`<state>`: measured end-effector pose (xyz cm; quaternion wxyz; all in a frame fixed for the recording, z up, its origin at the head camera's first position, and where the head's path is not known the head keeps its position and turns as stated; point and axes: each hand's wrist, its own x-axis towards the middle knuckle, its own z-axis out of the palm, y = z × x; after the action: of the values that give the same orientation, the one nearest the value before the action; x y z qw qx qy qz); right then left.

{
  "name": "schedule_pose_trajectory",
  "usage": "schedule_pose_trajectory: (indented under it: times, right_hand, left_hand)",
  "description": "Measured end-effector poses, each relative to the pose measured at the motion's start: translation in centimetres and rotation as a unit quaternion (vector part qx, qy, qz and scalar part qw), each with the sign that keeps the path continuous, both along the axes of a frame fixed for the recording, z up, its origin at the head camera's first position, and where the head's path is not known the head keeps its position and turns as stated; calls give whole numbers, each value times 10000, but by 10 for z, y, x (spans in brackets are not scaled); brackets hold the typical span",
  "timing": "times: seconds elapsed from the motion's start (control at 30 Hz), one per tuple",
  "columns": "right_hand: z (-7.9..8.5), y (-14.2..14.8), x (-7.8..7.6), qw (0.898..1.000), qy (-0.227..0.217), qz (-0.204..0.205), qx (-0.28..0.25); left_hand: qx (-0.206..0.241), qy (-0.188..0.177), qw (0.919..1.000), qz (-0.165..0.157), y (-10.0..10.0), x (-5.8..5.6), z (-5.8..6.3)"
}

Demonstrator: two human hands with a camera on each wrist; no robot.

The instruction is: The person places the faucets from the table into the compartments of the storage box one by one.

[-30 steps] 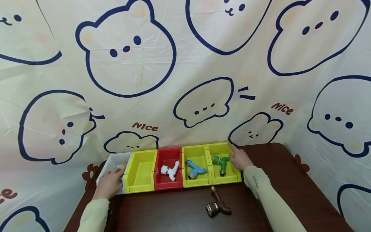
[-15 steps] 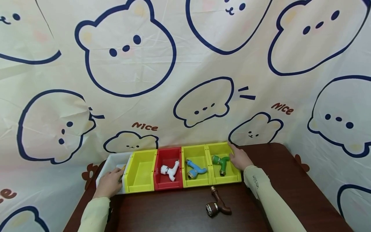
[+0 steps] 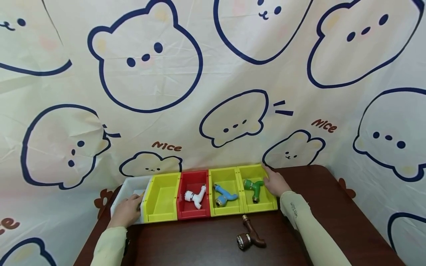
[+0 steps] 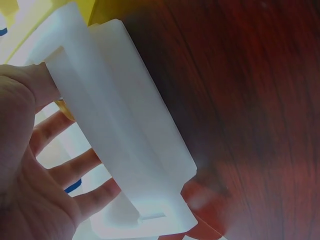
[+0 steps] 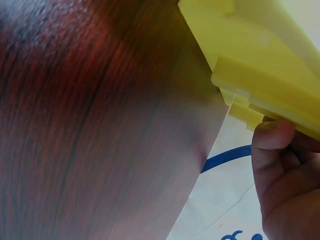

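At the left end of the row, my left hand (image 3: 125, 211) reaches into a white bin (image 3: 137, 180), its fingers behind the front wall. Its thumb and forefinger hold a yellow tap, of which only a small part (image 4: 65, 110) shows; the rest is hidden. My right hand (image 3: 277, 182) grips the outer rim of the rightmost yellow bin (image 3: 270, 204), the thumb pressed under its lip in the right wrist view. Inside that bin lies a green tap (image 3: 256, 190). A blue tap (image 3: 225, 195) lies in the yellow bin beside it, and a white tap (image 3: 196, 195) in the red bin (image 3: 194, 213).
A brown tap (image 3: 251, 234) lies on the dark wooden table (image 3: 186, 244) in front of the bins. Another yellow bin (image 3: 162, 215) stands between the white and red ones. A cartoon-printed cloth (image 3: 233, 77) hangs behind the table and along its sides.
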<state>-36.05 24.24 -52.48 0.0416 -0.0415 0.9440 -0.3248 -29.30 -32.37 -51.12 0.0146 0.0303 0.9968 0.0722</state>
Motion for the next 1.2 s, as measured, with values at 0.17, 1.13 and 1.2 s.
schedule_pose_trajectory:
  times: [0.17,1.13,1.2]
  right_hand:
    - [0,1,0,9999,147,14,12]
    - [-1,1,2,9998,191,91,-20]
    - [-2,1,1,9998,184,66,-29]
  left_hand:
    - [230,8,9997,-62,0,0,-1]
    - [907,90,9957,193,-1,1,-3]
    - [918,53,9955,224,-1,1,-3]
